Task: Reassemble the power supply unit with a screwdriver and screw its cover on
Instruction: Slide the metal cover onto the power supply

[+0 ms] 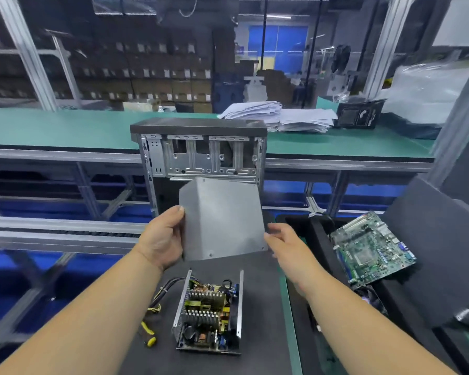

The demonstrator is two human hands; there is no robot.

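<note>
The grey metal cover of the power supply hangs in the air, tilted, above the open power supply unit. My left hand grips the cover's left edge with the thumb on its front. My right hand pinches the cover's lower right corner. The unit lies on a dark mat with its circuit board, heat sinks and coils exposed. Its cable bundle with yellow connectors trails off to the left. No screwdriver is in view.
An empty computer case stands upright just behind the cover. A green motherboard lies on black foam at the right. Stacks of paper and a black box sit on the far green bench.
</note>
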